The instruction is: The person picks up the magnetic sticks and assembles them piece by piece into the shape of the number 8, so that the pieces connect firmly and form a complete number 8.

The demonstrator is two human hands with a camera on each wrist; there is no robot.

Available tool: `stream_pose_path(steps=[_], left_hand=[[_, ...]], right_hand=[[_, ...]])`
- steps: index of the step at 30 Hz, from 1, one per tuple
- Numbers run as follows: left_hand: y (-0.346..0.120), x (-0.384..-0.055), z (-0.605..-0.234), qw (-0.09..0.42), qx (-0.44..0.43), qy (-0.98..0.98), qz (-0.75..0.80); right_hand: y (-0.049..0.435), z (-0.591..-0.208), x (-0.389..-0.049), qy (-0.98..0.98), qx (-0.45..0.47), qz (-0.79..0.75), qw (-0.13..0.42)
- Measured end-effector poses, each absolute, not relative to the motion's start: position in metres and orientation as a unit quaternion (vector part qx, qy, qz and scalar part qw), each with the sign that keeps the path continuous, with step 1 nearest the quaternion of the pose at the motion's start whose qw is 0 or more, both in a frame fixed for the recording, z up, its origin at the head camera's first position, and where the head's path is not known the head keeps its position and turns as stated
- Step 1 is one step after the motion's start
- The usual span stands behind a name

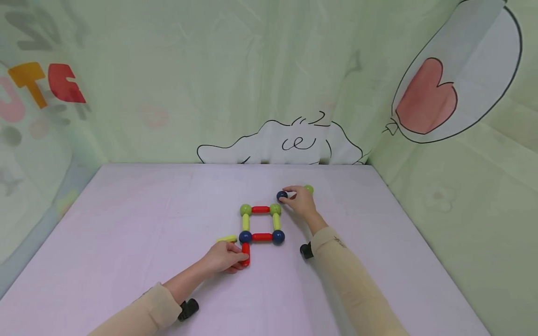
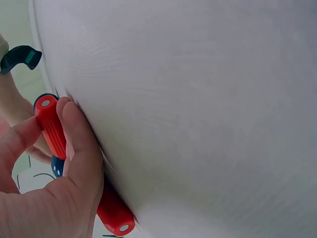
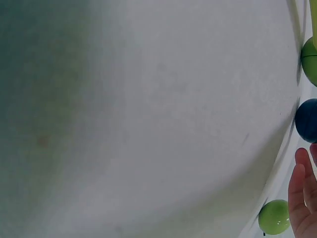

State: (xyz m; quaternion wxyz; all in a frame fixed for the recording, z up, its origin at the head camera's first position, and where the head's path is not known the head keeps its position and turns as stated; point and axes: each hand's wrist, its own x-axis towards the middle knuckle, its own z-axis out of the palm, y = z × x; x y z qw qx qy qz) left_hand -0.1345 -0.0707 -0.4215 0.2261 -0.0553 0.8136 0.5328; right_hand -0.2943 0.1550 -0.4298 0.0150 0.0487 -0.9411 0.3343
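In the head view my left hand pinches a red rod that stands against the near-left blue ball of a square of rods and balls. The left wrist view shows this red rod between thumb and fingers, and a second red rod partly hidden behind the hand. My right hand pinches a dark blue ball just beyond the square's far-right corner. Only part of this blue ball shows at the right wrist view's edge. A loose green ball sits beyond the right hand.
The square has green balls at its far corners and blue balls at its near ones. Red rods and yellow-green rods join them. A loose yellow rod lies left of it on the pale table.
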Motion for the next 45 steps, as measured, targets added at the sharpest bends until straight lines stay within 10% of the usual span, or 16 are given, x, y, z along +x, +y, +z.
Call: stream_pose_path(steps=[45], left_hand=[[-0.073, -0.135, -0.428, 0.226, -0.037, 0.813, 0.535]], right_hand=[[0.189, -0.418, -0.249, -0.918, 0.076, 0.364, -0.135]])
